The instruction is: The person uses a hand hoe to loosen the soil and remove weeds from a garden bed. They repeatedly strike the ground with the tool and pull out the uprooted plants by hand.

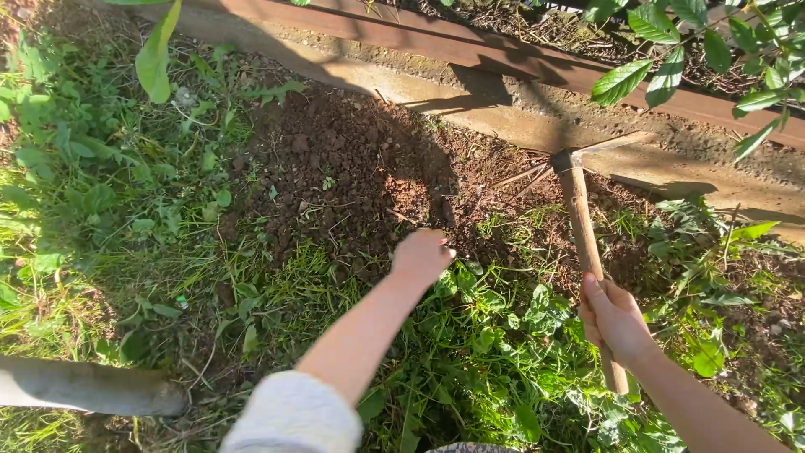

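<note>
- Where the crumbly brown soil patch (344,168) meets the leafy green weeds (495,327), the left hand (421,254) reaches down, arm outstretched, fingers curled shut into the plants at the patch's near edge.
- Hoe (587,235): rough wooden handle, thin metal blade lying on the soil beside the rusty rail (503,59).
- Right hand (616,319): clenched around the handle's lower part, wrist angled up.

No packages, no labels, no signs, no screens in view
</note>
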